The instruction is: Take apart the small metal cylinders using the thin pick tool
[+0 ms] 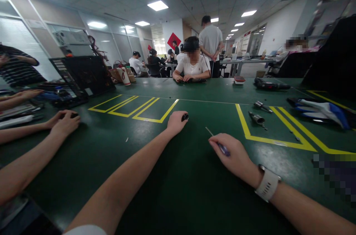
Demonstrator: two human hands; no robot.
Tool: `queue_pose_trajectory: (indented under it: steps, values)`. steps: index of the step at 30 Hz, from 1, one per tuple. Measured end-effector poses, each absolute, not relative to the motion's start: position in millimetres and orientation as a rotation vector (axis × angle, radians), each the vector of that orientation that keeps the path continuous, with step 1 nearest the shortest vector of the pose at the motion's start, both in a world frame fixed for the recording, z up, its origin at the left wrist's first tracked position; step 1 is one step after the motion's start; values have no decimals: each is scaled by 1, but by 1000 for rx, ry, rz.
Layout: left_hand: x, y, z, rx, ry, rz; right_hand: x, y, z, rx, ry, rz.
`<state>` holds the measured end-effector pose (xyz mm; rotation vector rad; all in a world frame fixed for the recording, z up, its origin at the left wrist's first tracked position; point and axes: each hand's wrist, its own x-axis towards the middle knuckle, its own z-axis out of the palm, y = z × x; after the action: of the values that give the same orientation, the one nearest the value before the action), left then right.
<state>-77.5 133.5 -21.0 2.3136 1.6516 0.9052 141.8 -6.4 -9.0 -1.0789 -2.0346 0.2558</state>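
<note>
My left hand (pixel 177 122) is closed around a small dark round part (pixel 185 117), whose open, ring-like end shows at the fingers. Most of that part is hidden by the hand. In my right hand (pixel 232 151) is a screwdriver (pixel 223 149) with a translucent purplish handle; its thin metal shaft points up and to the left, toward my left hand. The tip and the round part are apart. Right of my hands, inside a yellow tape outline (pixel 274 141), lie a hollow metal housing (pixel 256 118), another metal piece (pixel 263 107) and several tiny parts (pixel 297 138).
A blue-and-white tool-like object (pixel 324 111) lies at the right, with a black power tool (pixel 271 84) behind. A red-and-white box (pixel 239 80) stands at the far edge. Another person's hands (pixel 65 122) work at the left. Someone sits opposite at the green table (pixel 150 175).
</note>
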Motion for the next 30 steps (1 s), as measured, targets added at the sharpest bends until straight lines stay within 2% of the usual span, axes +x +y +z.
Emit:
queue_pose_trajectory:
  steps: [8, 11, 21, 30]
  values:
    - [-74, 138, -28, 2395, 1638, 807, 248, 70, -9, -1679, -1144, 25]
    - [-74, 139, -29, 2415, 1640, 796, 272, 87, -22, -1802, -1056, 113]
    - [-73, 139, -28, 2412, 1652, 768, 272, 97, -36, -1868, -1251, 409]
    - [-51, 138, -12, 2354, 1498, 915, 179, 38, -20, -1578, -1594, 625]
